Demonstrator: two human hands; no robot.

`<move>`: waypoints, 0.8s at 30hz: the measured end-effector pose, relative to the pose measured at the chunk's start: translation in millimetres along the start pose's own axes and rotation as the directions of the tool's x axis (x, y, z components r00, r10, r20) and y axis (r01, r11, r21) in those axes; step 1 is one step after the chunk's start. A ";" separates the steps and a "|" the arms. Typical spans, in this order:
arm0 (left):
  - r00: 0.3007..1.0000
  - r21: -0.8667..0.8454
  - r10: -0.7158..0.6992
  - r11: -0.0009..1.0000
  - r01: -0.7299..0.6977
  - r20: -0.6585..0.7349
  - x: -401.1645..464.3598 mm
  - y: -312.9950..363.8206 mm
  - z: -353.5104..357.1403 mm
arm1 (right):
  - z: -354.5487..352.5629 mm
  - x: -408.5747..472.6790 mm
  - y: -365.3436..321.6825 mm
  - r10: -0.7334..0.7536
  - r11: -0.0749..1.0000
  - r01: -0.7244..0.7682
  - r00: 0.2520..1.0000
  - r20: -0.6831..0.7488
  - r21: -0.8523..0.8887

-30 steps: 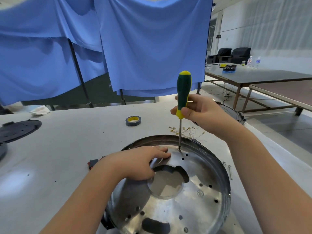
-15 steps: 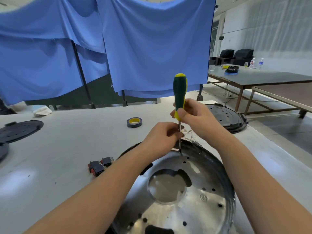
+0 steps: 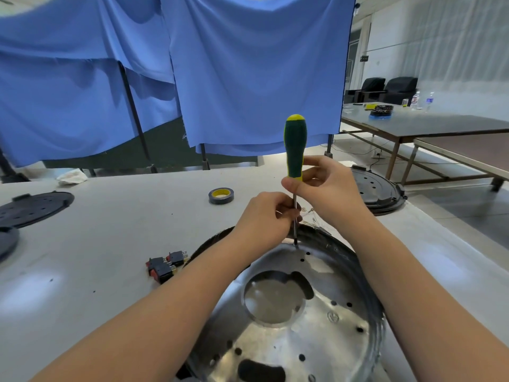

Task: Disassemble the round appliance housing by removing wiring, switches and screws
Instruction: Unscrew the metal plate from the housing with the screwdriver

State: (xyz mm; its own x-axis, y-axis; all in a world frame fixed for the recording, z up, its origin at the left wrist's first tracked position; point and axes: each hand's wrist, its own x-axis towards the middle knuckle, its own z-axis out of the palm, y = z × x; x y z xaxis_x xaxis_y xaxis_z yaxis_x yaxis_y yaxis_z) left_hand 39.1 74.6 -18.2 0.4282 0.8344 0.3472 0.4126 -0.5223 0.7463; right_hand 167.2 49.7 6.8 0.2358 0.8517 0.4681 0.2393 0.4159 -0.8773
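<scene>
A round shiny metal housing (image 3: 325, 340) with a large centre hole and several small holes lies on the grey table in front of me. A screwdriver (image 3: 294, 147) with a green and yellow handle stands upright, its tip on the housing's far rim. My right hand (image 3: 327, 188) grips the handle's lower end. My left hand (image 3: 268, 216) pinches the metal shaft just above the rim. Thin wires (image 3: 309, 213) lie behind the hands, mostly hidden. Two or three black and red switches (image 3: 165, 264) lie on the table left of the housing.
A roll of dark tape (image 3: 221, 195) with a yellow core lies farther back. Black round covers sit at the right (image 3: 377, 188) and at the left edge (image 3: 33, 208). Blue cloth hangs behind the table (image 3: 96, 244). Other tables stand at the right.
My left hand left the housing's centre hole and rose to pinch the screwdriver shaft. The screwdriver stays on the far rim. The view shifted, baring the switches and right cover.
</scene>
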 end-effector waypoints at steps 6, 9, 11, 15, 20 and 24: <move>1.000 0.019 -0.014 1.000 0.015 -0.028 0.1 0.9 -0.2 | 1.9 -1.8 -0.2 0.004 0.997 -0.015 0.988 0.153 0.071; 1.000 0.021 -0.010 1.000 0.011 -0.021 -0.3 1.2 -0.6 | 4.1 -2.2 2.0 -0.010 0.999 0.016 0.991 0.132 -0.044; 1.000 0.033 0.005 0.999 -0.005 -0.002 -1.1 2.6 1.5 | 4.5 -2.3 3.2 -0.030 0.993 0.036 0.998 0.051 -0.111; 1.000 0.077 0.008 0.997 -0.008 -0.006 0.4 4.0 3.8 | -0.5 0.0 1.6 0.004 0.998 -0.007 0.999 -0.050 -0.058; 0.999 0.043 -0.020 0.999 0.021 -0.037 1.4 1.3 3.0 | -0.4 0.5 1.6 0.067 0.997 -0.067 0.998 -0.002 0.037; 0.998 -0.001 -0.043 0.999 0.043 -0.046 2.2 1.3 4.1 | -2.4 -1.5 3.5 0.050 0.985 -0.074 0.987 0.150 0.155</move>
State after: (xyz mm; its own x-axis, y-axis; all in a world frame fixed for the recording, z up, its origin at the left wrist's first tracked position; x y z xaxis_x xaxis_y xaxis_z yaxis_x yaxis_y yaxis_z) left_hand 43.8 75.0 -18.8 0.3724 0.8633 0.3407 0.4299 -0.4858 0.7611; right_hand 169.9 49.0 3.2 0.1035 0.9097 0.4022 0.0727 0.3964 -0.9152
